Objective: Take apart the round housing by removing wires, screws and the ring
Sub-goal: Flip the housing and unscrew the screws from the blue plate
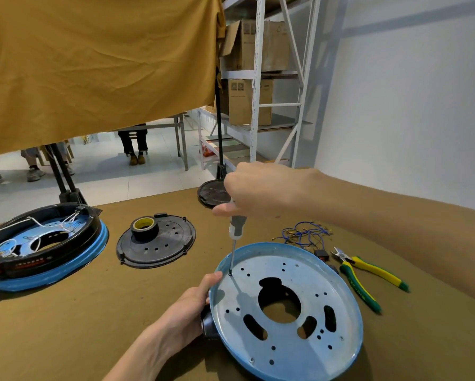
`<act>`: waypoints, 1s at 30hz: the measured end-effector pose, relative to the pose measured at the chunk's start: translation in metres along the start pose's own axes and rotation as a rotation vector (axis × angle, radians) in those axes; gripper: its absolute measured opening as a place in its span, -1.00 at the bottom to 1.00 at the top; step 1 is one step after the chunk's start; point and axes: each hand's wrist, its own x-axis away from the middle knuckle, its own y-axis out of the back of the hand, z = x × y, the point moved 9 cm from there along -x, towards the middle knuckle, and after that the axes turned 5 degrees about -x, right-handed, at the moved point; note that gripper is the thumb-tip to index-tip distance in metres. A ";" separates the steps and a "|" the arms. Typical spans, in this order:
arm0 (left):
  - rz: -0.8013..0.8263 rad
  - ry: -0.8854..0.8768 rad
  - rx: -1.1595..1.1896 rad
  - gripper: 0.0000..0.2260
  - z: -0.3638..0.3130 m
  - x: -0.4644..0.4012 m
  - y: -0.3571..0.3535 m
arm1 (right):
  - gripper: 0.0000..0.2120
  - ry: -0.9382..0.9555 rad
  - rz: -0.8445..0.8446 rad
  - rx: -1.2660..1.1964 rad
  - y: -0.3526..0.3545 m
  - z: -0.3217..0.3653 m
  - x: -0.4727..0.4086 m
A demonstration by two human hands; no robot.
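Note:
A round blue housing [307, 273] with a perforated metal floor lies at the front of the table, tilted up on its left side. My left hand [189, 306] grips its left rim, thumb on the edge. My right hand [258, 191] holds a grey-handled screwdriver [237, 226] upright. The screwdriver's tip sits on a screw [230, 274] near the housing's left rim. A bundle of loose blue wires [305, 233] lies behind the housing.
Yellow-green pliers [368, 273] lie right of the housing. A black disc [159, 243] carries a tape roll [145, 228] at centre left. A second blue housing with a black ring and wiring [43, 243] sits far left. Another black disc [211, 192] lies behind my right hand.

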 end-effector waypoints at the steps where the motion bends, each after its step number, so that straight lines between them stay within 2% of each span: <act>1: 0.000 0.001 -0.002 -0.44 0.000 0.000 0.000 | -0.60 0.025 0.010 -0.039 -0.001 0.001 -0.003; 3: -0.008 -0.002 -0.001 -0.44 0.000 0.000 0.000 | -0.87 0.103 0.113 -0.212 -0.002 0.009 -0.003; 5: -0.017 -0.004 0.005 -0.46 0.000 0.000 0.001 | -0.74 0.166 0.213 -0.287 -0.005 0.016 0.002; 6: -0.015 -0.002 0.008 -0.46 0.000 0.000 0.001 | -0.72 0.169 0.212 -0.289 -0.006 0.017 0.004; 8: -0.008 0.006 0.008 -0.45 0.000 0.000 0.000 | -0.72 0.122 0.112 -0.134 -0.005 0.015 0.005; 10: -0.011 0.006 0.010 -0.45 0.000 0.000 0.000 | -0.51 0.041 -0.003 0.091 0.000 0.009 0.004; 11: -0.017 0.005 0.014 -0.45 0.000 0.000 0.001 | -0.50 0.034 -0.019 0.135 0.000 0.007 0.002; 12: -0.025 0.005 0.017 -0.45 0.000 0.000 0.001 | -0.59 0.057 -0.016 0.111 0.000 0.009 0.001; 14: -0.031 0.005 0.023 -0.46 0.000 0.000 0.001 | -0.86 0.140 0.067 -0.105 0.000 0.014 0.002; 17: -0.033 0.003 0.023 -0.48 0.000 0.000 0.001 | -0.71 0.225 0.185 -0.301 -0.001 0.018 0.007; 20: -0.018 -0.001 0.018 -0.47 -0.001 0.001 -0.002 | -0.69 0.145 0.062 -0.098 0.000 0.012 0.007; 23: -0.020 -0.002 0.016 -0.47 -0.001 0.001 -0.002 | -0.51 0.074 0.004 0.179 -0.002 0.004 0.006; 24: -0.020 -0.002 0.013 -0.46 -0.001 0.001 -0.002 | -0.55 0.089 0.015 0.161 -0.002 0.003 0.006; 26: -0.026 -0.005 0.009 -0.44 -0.001 0.001 -0.001 | -0.78 0.167 0.058 -0.070 0.000 0.009 0.008; 27: -0.034 -0.005 0.008 -0.44 -0.001 0.001 0.000 | -0.81 0.216 0.086 -0.187 0.001 0.014 0.010; 29: -0.043 -0.001 0.007 -0.45 -0.001 0.001 0.000 | -0.74 0.282 0.110 -0.307 0.002 0.021 0.016; 30: -0.043 -0.001 0.008 -0.47 -0.001 0.001 0.000 | -0.75 0.275 0.084 -0.263 0.000 0.021 0.017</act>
